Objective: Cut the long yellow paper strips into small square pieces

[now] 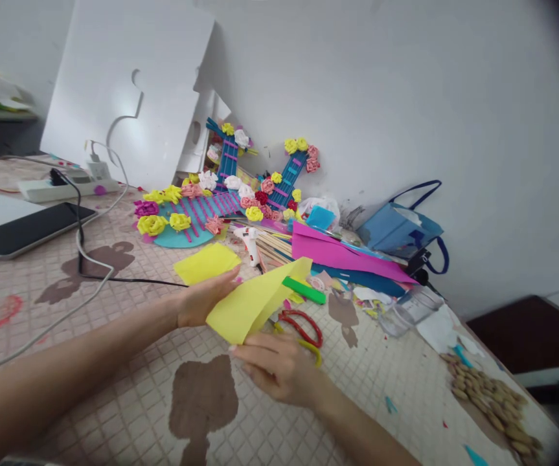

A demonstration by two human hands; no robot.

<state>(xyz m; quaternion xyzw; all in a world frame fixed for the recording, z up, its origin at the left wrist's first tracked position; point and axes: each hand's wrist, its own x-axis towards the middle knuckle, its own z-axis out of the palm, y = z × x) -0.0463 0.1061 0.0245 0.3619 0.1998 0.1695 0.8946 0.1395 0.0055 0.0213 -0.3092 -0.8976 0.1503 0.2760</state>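
Note:
A folded yellow sheet of paper [254, 298] is held up above the table between both hands. My left hand [206, 298] grips its left side, with most of the fingers hidden behind the paper. At the lower corner, my right hand [282, 366] pinches the paper's edge. Just beyond the right hand lie scissors with red and yellow handles [311, 327]. A green bar-shaped object [304, 290] is close to the paper's right edge. Another yellow paper piece [206, 262] rests flat behind my left hand.
Flower-decorated blue craft pieces [196, 217], a white glue gun [249, 243], thin sticks [274, 246] and magenta sheets [342, 255] crowd the back. Left are a phone [26, 230], cables and a power strip [68, 188]. Right are a blue bag [400, 226] and peanuts [488, 401].

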